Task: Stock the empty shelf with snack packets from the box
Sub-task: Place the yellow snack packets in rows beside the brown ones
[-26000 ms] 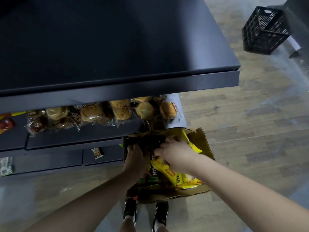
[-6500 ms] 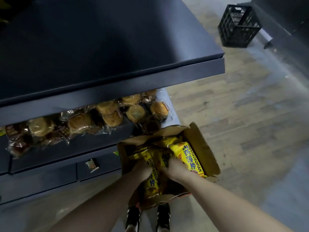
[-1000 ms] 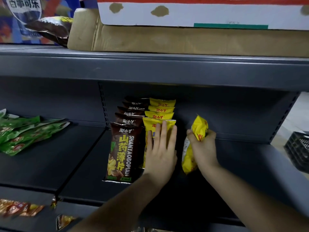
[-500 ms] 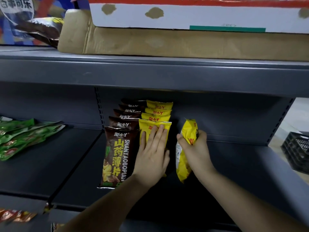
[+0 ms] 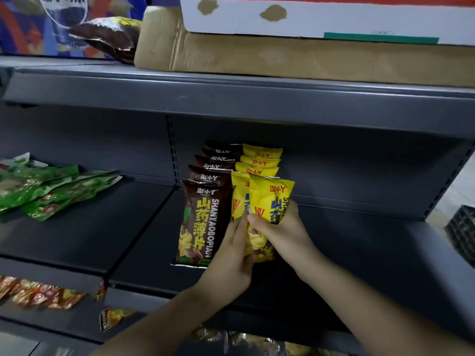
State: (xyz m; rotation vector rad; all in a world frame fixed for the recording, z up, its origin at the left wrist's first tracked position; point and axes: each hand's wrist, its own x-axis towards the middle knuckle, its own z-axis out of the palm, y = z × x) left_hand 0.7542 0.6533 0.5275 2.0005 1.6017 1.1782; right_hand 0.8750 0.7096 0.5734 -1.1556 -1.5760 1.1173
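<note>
On the dark grey shelf two rows of snack packets stand upright: a brown row on the left and a yellow row beside it. My right hand grips a yellow packet at the front of the yellow row, facing outward. My left hand lies against the packet's left side with straight fingers, between it and the front brown packet. The box is not in view.
Green packets lie flat on the shelf section to the left. Cardboard boxes sit on the shelf above. Orange packets lie on the lower shelf at the left. A black crate shows at the right edge.
My right hand has turned the yellow packet face-forward and brought it left to the front of the yellow row. My left hand slid down from the row's front to the packet's side.
</note>
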